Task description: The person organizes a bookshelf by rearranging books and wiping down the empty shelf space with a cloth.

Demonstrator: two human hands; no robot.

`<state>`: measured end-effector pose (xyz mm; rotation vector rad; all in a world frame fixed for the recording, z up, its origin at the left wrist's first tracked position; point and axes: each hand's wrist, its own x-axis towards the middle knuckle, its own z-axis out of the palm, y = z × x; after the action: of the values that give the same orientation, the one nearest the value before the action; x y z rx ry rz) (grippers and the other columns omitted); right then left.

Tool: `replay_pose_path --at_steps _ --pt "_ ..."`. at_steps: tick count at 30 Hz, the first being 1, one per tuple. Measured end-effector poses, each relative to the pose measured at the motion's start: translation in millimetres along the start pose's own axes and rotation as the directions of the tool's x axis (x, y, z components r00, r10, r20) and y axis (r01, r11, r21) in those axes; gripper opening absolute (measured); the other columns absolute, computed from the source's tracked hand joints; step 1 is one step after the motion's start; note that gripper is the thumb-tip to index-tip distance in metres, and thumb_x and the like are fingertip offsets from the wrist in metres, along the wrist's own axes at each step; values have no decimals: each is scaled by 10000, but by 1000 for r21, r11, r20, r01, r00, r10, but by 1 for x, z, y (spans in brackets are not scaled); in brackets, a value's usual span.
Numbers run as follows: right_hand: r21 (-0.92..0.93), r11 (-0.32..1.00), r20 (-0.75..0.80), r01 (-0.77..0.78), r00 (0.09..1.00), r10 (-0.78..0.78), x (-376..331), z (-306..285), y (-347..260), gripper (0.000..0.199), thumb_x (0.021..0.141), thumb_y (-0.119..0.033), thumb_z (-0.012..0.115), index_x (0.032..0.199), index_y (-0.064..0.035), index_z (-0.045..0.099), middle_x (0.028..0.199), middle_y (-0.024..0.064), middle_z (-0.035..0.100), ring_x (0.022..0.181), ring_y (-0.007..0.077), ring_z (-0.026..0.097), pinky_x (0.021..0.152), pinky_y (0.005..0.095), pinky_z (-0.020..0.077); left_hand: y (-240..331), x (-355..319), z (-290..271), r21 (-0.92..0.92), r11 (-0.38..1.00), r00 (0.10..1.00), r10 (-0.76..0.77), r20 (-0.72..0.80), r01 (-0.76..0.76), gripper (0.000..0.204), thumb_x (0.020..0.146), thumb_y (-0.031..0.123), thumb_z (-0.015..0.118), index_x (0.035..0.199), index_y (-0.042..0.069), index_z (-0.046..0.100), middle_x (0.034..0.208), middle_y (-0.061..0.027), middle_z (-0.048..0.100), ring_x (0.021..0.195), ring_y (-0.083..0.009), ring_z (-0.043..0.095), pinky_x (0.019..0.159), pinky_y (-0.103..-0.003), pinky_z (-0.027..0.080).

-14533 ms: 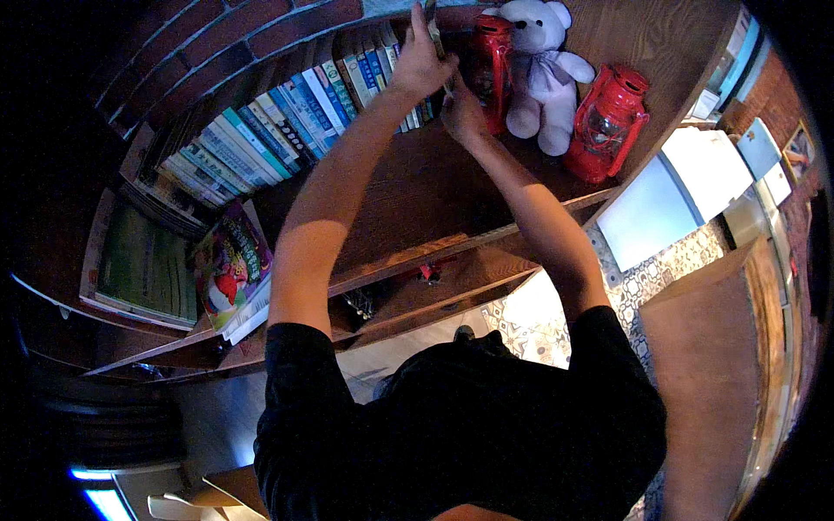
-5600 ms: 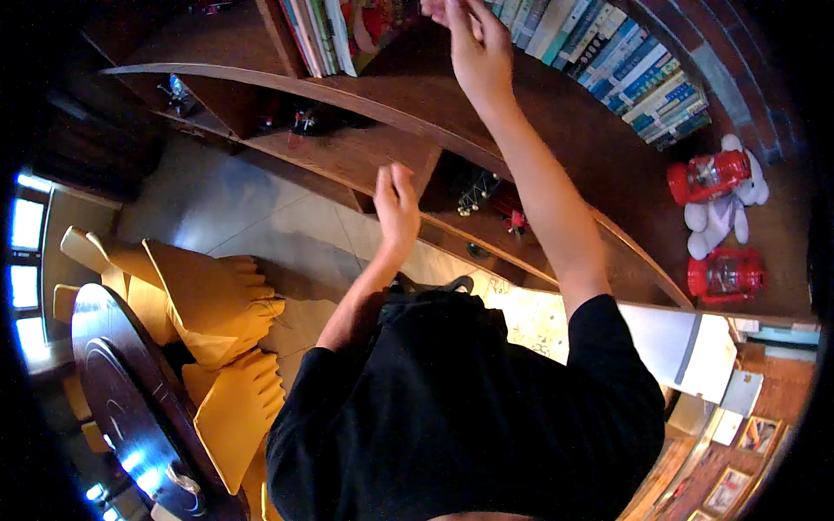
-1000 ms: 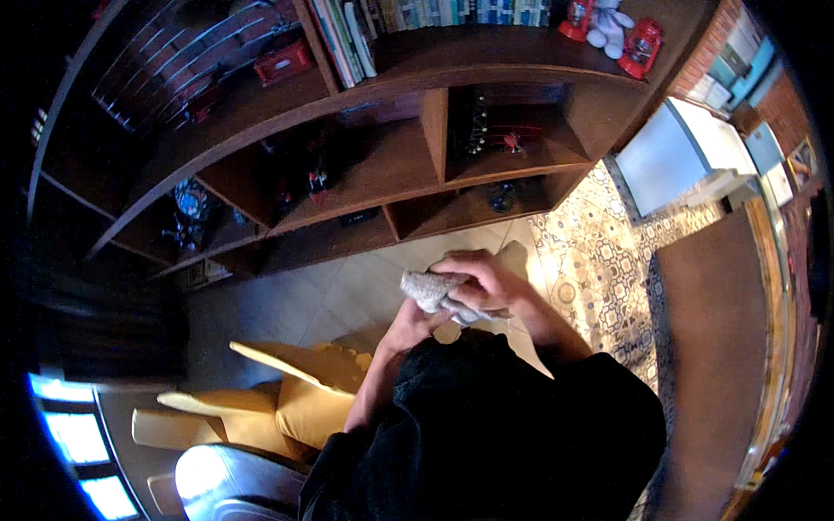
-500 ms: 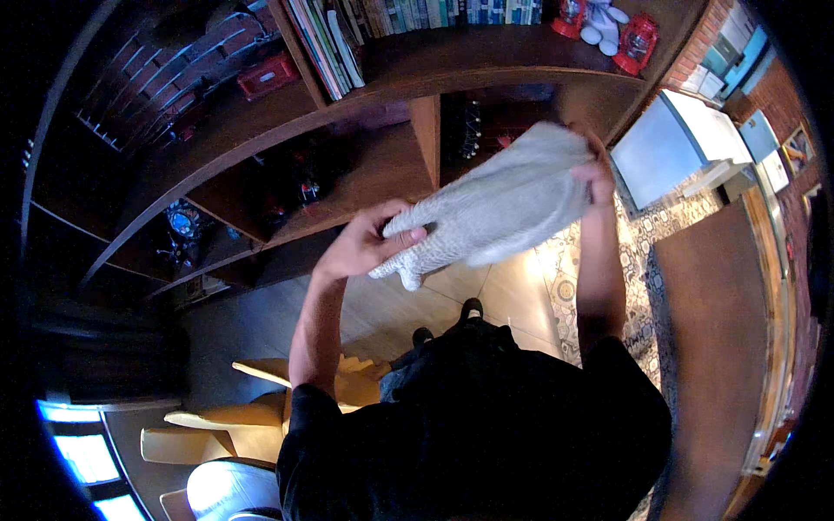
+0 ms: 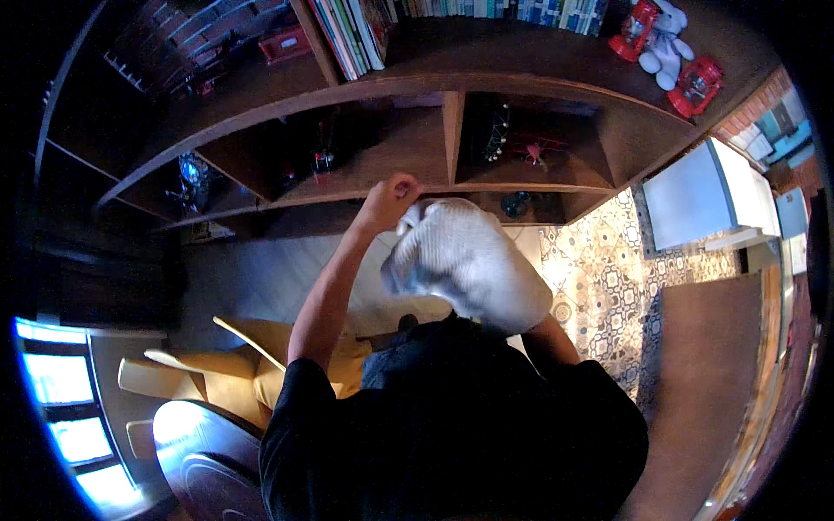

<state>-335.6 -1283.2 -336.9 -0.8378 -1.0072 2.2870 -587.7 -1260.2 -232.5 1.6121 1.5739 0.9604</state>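
A light grey, ribbed cloth (image 5: pixel 469 260), bunched and blurred by motion, hangs in front of my chest. My left hand (image 5: pixel 389 204) is closed at its upper left corner, fingers curled, with the cloth's edge at the underside of the fist. My right forearm (image 5: pixel 553 340) runs up beneath the cloth's lower right end. The cloth covers my right hand, so its fingers are hidden.
Ahead stands a dark wooden shelf unit (image 5: pixel 539 82) with books (image 5: pixel 347 43), red lanterns (image 5: pixel 698 85) and a plush bear (image 5: pixel 666 52). Yellow chairs (image 5: pixel 261 347) and a round table (image 5: pixel 204 451) are at the left. A white cabinet (image 5: pixel 695 195) and brown counter (image 5: pixel 708 373) stand right.
The cloth was stretched between both hands; now it is bunched closer to my body. My right hand has come down and under it, while my left hand has moved slightly up and right.
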Motion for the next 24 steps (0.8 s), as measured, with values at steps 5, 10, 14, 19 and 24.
replay_pose_path --at_steps 5,10,14,19,24 --pt "-188 980 -2 -60 998 61 44 -1 0 291 795 -140 620 1057 -21 574 988 96 597 914 216 561 808 374 461 -110 -52 47 -33 980 981 -196 17 196 267 891 246 648 1007 6 647 914 -118 694 861 -212 659 772 -334 510" --pt "-482 873 -16 -77 997 79 115 13 -4 242 797 -129 601 1014 -24 584 945 88 595 878 209 557 782 376 459 -161 -94 50 -100 938 942 -335 -6 333 255 901 236 628 1005 4 649 902 -114 694 845 -194 658 747 -330 511" --pt "-707 700 -62 -98 995 77 152 18 2 205 798 -120 586 980 -26 591 911 82 593 849 204 553 761 378 457 -223 -88 31 -197 921 925 -362 -117 336 263 896 237 632 1015 3 651 909 -134 696 866 -224 667 749 -337 513" --pt "-959 264 -112 -99 993 -35 204 12 14 163 800 -109 567 937 -28 601 868 74 591 814 197 549 735 380 455 -277 -58 13 -132 911 881 -412 -234 391 238 874 221 640 1007 25 652 940 -173 686 914 -295 668 765 -359 519" --pt "-832 -547 126 -89 931 -344 250 27 7 300 780 -140 569 1036 14 566 976 133 592 959 237 569 862 430 435 -355 -3 -8 155 954 823 -132 -552 257 138 850 157 626 943 54 629 832 -156 642 812 -352 623 702 -434 502"
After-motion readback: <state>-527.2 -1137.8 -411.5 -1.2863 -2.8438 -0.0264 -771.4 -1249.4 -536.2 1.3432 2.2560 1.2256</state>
